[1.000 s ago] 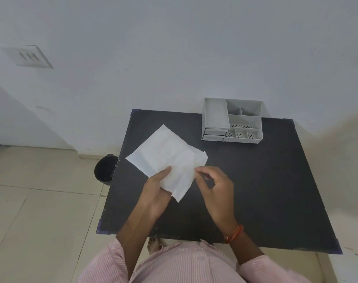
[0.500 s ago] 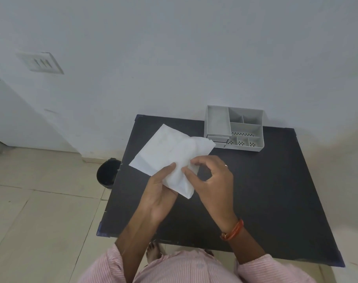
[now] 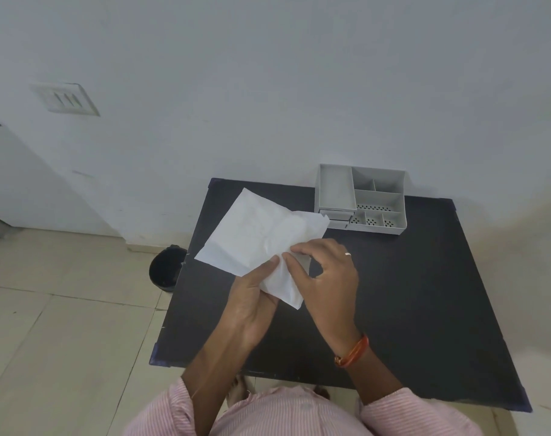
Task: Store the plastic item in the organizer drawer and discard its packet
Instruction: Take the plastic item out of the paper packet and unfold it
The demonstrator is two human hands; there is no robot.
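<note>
A white, crumpled packet (image 3: pixel 258 237) is held above the black table (image 3: pixel 409 294), both hands on its near edge. My left hand (image 3: pixel 252 297) grips it from below with the thumb on top. My right hand (image 3: pixel 324 272) pinches the same edge between thumb and fingers, right beside the left thumb. The plastic item itself cannot be made out. A grey organizer (image 3: pixel 362 199) with several compartments and small drawers on its front left stands at the table's back edge, just beyond the packet's far corner.
A black bin (image 3: pixel 165 269) stands on the tiled floor at the table's left side. The wall rises right behind the table. My feet show under the table's near edge.
My right hand has moved left along the packet's edge until it meets the left thumb. The packet has crumpled and lifted toward the organizer.
</note>
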